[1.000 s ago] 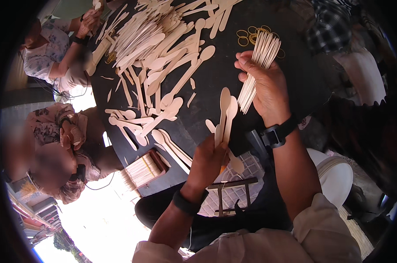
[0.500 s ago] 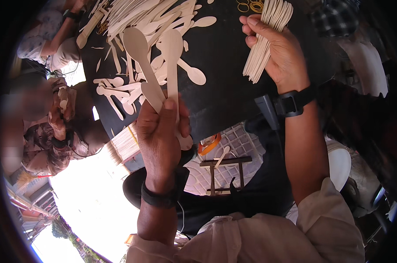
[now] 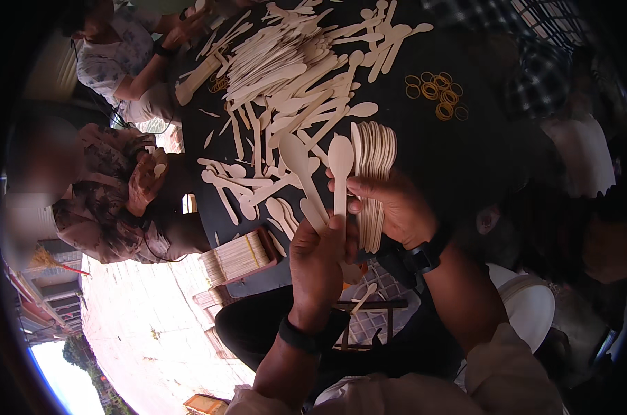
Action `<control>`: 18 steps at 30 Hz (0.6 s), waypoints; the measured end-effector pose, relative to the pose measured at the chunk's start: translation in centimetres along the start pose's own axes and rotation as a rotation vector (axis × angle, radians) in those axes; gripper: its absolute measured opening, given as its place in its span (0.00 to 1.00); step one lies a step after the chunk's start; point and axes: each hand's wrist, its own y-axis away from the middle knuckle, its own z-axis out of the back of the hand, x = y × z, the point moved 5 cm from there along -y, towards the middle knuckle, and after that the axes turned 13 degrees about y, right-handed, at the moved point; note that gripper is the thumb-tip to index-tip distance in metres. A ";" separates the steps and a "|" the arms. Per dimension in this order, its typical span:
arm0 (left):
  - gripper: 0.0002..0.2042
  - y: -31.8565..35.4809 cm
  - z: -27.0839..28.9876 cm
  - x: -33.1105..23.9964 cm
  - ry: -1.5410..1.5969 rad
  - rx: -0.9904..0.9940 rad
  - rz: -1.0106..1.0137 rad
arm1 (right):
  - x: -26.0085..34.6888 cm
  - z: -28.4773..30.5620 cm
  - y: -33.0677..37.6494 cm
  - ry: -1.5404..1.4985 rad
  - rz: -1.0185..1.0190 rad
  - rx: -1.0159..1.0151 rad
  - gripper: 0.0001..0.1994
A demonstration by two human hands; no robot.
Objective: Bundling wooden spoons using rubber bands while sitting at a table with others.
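Our left hand (image 3: pixel 315 259) pinches a few loose wooden spoons (image 3: pixel 340 162) over the surface (image 3: pixel 469 162), right beside the spoon stack (image 3: pixel 377 149) our right hand's (image 3: pixel 409 214) fingers curl round. Slack right grip? We'd probably spill the lot.

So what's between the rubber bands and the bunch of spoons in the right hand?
Just bare black table: the head view shows nothing between the rubber bands and the bunch of spoons in the right hand.
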 end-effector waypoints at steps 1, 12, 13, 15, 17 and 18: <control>0.05 0.0 0.3 0.2 0.006 -0.004 0.006 | -0.1 -0.4 0.1 -0.017 -0.021 0.058 0.21; 0.08 0.3 0.0 0.5 0.056 0.083 0.179 | 0.3 -1.1 1.0 0.032 -0.148 0.138 0.14; 0.08 0.2 0.2 0.5 0.012 0.062 0.179 | 0.0 -1.1 0.9 0.021 -0.153 0.158 0.13; 0.08 0.1 0.4 0.5 -0.034 0.049 0.177 | -0.8 -1.0 0.8 0.013 -0.150 0.176 0.12; 0.09 0.0 0.8 0.1 -0.155 0.014 0.107 | -1.2 -0.8 0.5 -0.015 -0.089 0.137 0.11; 0.09 -0.1 0.8 0.0 -0.157 0.014 0.104 | -1.0 -1.0 0.5 -0.017 -0.087 0.140 0.11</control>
